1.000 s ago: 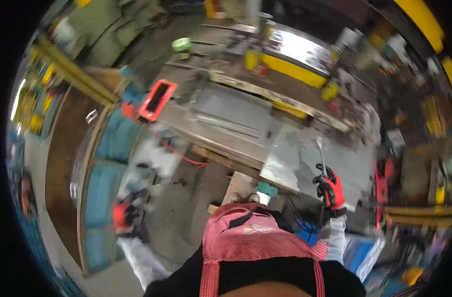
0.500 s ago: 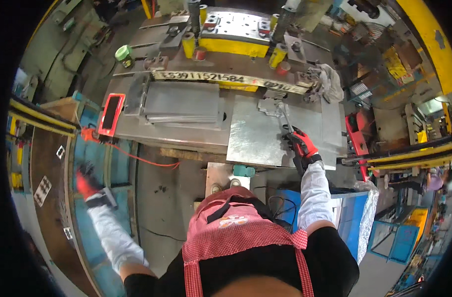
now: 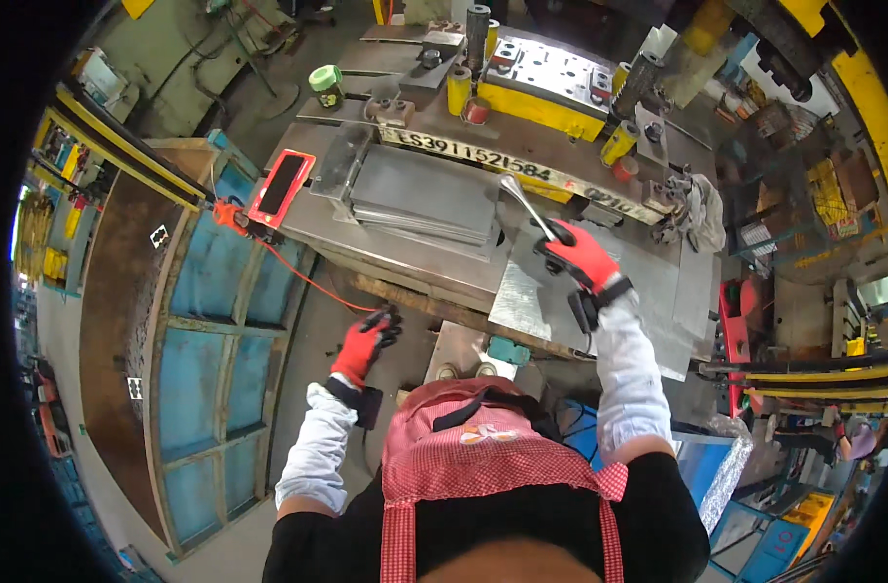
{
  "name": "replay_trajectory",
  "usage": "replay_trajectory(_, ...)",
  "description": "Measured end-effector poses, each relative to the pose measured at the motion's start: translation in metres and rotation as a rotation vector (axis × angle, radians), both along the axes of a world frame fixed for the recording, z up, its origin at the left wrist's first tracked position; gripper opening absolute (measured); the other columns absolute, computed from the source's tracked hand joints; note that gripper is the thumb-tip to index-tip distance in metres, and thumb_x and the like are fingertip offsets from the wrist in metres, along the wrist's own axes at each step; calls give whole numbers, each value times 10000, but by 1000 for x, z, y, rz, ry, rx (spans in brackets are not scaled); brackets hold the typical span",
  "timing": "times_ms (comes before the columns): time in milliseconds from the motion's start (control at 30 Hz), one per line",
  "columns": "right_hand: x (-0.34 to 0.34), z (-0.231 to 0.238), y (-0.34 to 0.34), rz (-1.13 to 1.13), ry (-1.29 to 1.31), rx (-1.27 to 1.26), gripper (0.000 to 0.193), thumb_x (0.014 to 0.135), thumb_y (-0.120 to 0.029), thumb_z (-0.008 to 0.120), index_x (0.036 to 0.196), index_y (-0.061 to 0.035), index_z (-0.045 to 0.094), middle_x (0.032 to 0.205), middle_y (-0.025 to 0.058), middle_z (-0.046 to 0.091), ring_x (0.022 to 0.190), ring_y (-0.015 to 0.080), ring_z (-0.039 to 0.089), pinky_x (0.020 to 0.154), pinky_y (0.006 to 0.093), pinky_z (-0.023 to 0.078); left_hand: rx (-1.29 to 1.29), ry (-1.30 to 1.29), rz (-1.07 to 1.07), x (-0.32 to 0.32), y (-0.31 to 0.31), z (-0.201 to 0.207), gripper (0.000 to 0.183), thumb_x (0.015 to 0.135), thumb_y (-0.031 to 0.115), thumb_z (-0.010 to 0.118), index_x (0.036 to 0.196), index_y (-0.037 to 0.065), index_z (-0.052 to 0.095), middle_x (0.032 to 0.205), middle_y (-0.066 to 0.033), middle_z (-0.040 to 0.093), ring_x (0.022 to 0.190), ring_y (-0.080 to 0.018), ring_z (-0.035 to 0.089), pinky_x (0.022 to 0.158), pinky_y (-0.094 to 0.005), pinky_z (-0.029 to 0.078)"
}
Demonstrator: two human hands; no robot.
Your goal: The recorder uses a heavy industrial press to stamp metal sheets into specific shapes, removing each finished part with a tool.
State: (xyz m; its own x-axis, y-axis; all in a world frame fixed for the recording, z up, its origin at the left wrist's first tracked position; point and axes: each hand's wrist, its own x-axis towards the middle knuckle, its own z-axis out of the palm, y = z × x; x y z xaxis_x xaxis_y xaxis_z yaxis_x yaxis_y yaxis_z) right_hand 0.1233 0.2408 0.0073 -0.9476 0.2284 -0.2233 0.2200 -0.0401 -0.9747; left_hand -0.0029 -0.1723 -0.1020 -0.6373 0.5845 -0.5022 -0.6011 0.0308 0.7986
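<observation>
My right hand [image 3: 580,255], in a red and black glove, is closed round a shiny metal rod tool [image 3: 529,202] with a rounded, spoon-like head. The tool is raised over a bare metal sheet [image 3: 527,291] at the right of the press bed. Its head points toward a stack of flat metal plates [image 3: 420,185] left of my right hand. My left hand [image 3: 368,342], gloved alike, hangs empty in front of the bed's near edge, its fingers loosely apart.
The yellow-sided die [image 3: 541,102] stands at the back between dark posts. A red-framed phone-like device [image 3: 284,185] lies at the bed's left end, with an orange cord below. A blue-panelled frame [image 3: 206,364] stands at left. Grey rags [image 3: 699,214] lie at right.
My left hand has swung from the blue-panelled frame toward the bed. My right hand has lifted the rod tool off the sheet area and turned it leftward. The view has shifted.
</observation>
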Motion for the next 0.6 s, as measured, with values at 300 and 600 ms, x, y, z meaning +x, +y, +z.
replay_trajectory(300,-36,-11,16,-13,60,-59,260,823,-216,586,1008,-41,535,745,4,552,541,67,475,470,219,410,194,-67,-99,12,120,75,447,886,253,503,1248,1,431,1124,-111,570,979,-227,580,871,-358,455)
replay_trajectory(600,26,24,-27,19,-41,36,533,779,-231,633,1230,-8,455,833,15,573,672,85,512,587,251,439,-51,290,-50,-51,152,23,335,891,372,463,937,70,599,797,-61,612,686,-174,568,600,-327,473)
